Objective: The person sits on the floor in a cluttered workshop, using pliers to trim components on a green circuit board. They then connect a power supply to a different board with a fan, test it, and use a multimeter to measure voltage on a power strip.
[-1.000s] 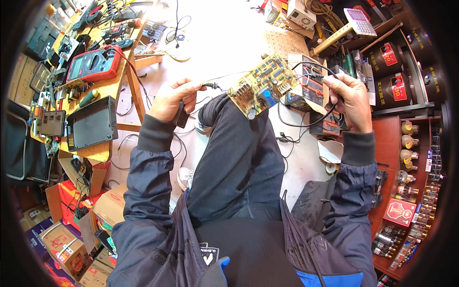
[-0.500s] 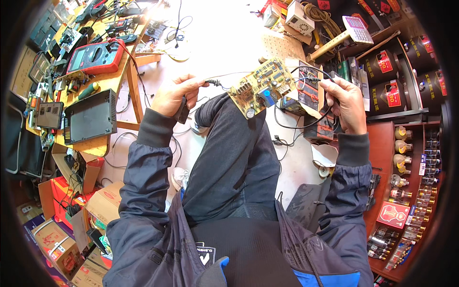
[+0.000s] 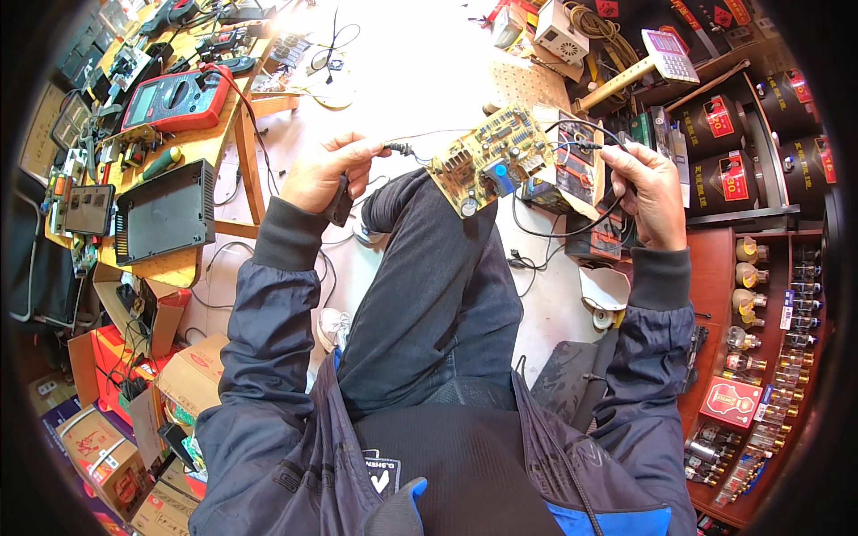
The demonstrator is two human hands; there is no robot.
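A yellowish circuit board, crowded with small parts and carrying a blue block, hangs between my hands above my knee. My left hand is closed with its fingertips pinching a black cable at the board's left side. A black plug-like piece shows under those fingers; I cannot tell how it joins the cable. My right hand grips a second black cable running from the board's right side, which loops down beneath the hand. Neither hand touches the board itself.
On the left, a wooden bench bears a red multimeter, a green screwdriver and a black casing. Cardboard boxes sit below it. A hammer and a reddish shelf with vacuum tubes are at right.
The board has shifted very slightly while hanging from its cables. Both hands keep their hold and have barely moved.
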